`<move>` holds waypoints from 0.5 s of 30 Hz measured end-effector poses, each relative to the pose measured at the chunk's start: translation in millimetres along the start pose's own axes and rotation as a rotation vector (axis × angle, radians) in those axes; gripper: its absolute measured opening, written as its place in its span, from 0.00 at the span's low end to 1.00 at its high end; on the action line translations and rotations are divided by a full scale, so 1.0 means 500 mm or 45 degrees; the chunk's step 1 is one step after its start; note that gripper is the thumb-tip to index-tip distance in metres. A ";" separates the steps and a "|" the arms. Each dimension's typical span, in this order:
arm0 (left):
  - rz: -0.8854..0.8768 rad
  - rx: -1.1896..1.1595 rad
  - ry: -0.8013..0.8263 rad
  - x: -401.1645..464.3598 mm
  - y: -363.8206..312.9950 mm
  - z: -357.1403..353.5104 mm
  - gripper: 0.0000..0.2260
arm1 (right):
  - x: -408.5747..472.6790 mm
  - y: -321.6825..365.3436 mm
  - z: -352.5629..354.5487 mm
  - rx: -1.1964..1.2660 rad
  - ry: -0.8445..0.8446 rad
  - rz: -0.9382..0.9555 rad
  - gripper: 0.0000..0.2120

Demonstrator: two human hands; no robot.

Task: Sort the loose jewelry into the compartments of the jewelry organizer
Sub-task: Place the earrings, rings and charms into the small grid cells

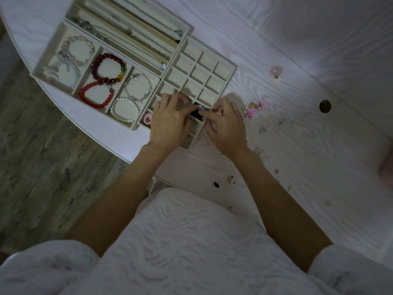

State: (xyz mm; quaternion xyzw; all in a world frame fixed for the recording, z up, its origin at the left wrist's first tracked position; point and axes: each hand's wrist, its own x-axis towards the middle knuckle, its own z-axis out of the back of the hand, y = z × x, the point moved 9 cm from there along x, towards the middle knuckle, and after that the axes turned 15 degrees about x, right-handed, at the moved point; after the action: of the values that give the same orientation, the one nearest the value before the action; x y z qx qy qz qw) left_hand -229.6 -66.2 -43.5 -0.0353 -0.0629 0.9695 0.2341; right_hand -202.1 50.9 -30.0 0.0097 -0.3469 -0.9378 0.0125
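The cream jewelry organizer (pixel 227 70) lies on the white table, its small-grid tray on the right side. My left hand (pixel 170 122) rests over the near cells of that grid with its fingers curled. My right hand (pixel 225 126) is beside it, fingertips pinched on a small black piece with a silver sparkle (pixel 198 111) that sits in or just above a near cell. A pink ring (pixel 147 119) lies in a cell at the grid's left edge. Loose pink earrings (pixel 253 109) lie just right of my right hand.
Beaded and pearl bracelets (pixel 108 69) fill the left tray and chains (pixel 136 37) the back tray. Small loose pieces are scattered over the table: a silver ring (pixel 232 180), a black bit (pixel 216 185), pink pieces (pixel 276 71). A round hole (pixel 325 106) is in the tabletop.
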 end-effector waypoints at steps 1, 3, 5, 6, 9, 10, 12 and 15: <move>0.000 -0.009 -0.006 0.001 0.001 0.001 0.19 | 0.000 0.000 0.000 0.000 -0.005 -0.006 0.12; -0.010 -0.017 -0.022 0.003 0.001 0.004 0.17 | 0.001 0.000 0.006 -0.002 -0.041 -0.020 0.10; -0.024 -0.019 -0.026 0.004 0.000 0.007 0.17 | 0.003 0.001 0.014 -0.002 -0.079 -0.031 0.10; -0.030 -0.021 -0.027 0.004 0.000 0.008 0.17 | 0.005 0.004 0.014 -0.015 -0.074 -0.012 0.11; -0.047 -0.003 -0.040 0.003 -0.002 0.011 0.17 | 0.009 0.016 0.002 -0.101 0.006 0.082 0.12; -0.052 0.010 -0.036 0.003 -0.004 0.011 0.17 | 0.010 0.017 0.002 -0.141 0.018 0.094 0.11; -0.054 0.037 -0.027 0.004 -0.005 0.009 0.17 | 0.012 0.016 0.007 -0.213 0.022 0.119 0.08; -0.056 0.060 -0.027 0.003 -0.005 0.010 0.17 | 0.014 0.017 0.012 -0.241 0.033 0.153 0.09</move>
State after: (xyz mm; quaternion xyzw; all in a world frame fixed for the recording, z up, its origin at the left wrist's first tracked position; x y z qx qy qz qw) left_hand -230.4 -64.0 -38.4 -0.0182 -0.0432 0.9656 0.2556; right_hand -208.9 48.0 -19.9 -0.0003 -0.2566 -0.9637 0.0742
